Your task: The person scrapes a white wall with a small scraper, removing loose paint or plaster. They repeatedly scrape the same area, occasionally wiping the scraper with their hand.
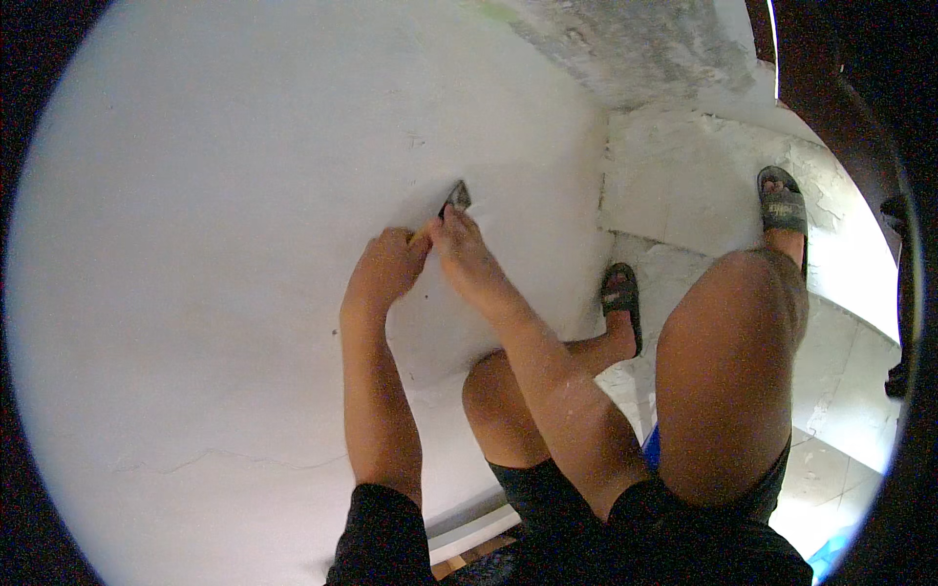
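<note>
A scraper with a dark metal blade (457,195) and a yellow handle lies against the pale wall (220,220) near the middle of the view. My left hand (390,264) is closed around the handle's lower end, of which only a short yellow part shows between the hands. Close to the blade, my right hand (460,245) grips the tool, its fingers at the blade's base. Light scuff marks show on the wall above the blade, and a thin crack runs across it at the lower left.
Pale floor tiles (659,176) meet the wall at right. My feet, in black slide sandals (621,289), stand there, knees bent. A grey, blotchy surface (630,51) lies at the upper right. A white edge (476,533) and a blue object (651,448) show beside my legs.
</note>
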`<state>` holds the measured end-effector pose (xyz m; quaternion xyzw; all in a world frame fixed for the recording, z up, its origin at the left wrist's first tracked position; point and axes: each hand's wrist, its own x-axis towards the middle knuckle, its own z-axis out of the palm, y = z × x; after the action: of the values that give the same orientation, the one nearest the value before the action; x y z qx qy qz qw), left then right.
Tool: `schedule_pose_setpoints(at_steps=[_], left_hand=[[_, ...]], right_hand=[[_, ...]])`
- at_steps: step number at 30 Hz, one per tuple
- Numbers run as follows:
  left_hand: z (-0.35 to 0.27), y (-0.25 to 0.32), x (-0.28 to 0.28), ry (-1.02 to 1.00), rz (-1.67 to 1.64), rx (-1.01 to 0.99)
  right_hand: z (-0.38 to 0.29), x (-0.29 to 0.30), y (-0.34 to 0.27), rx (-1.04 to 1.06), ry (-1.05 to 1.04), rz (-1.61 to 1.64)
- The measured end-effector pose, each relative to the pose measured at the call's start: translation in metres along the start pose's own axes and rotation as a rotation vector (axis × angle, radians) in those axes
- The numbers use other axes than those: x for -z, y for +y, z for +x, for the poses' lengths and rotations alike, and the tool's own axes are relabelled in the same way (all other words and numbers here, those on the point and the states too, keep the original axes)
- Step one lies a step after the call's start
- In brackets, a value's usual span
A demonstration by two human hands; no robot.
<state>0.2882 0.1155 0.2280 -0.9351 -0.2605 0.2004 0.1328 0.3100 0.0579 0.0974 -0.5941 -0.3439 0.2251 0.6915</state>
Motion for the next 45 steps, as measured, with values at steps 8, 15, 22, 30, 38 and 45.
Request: schedule_pose_setpoints(at_steps=[8,15,22,30,38,45], left_hand=[[0.016,0.029,-0.019,0.047,0.407,-0.108],[0.023,0.038,-0.034,0.153,0.215,0.07],[0.031,0.054,-0.049,0.233,0.212,-0.027],[0.024,0.034,-0.057,0.21,0.11,0.137],[0.043,0.03,-0.059,0.315,-0.257,0.361],[0.051,0.02,-0.073,0.183,-0.259,0.233]], right_hand=[[-0.003,0.038,-0.007,-0.133,0.031,0.478],[0.0,0.047,0.013,-0.16,0.025,0.593],[0.003,0.065,0.02,-0.184,0.112,0.689],[-0.066,0.106,0.062,-0.469,0.153,0.98],[-0.076,0.145,0.062,-0.45,0.241,1.019],[-0.09,0.153,0.056,-0.443,0.237,1.022]])
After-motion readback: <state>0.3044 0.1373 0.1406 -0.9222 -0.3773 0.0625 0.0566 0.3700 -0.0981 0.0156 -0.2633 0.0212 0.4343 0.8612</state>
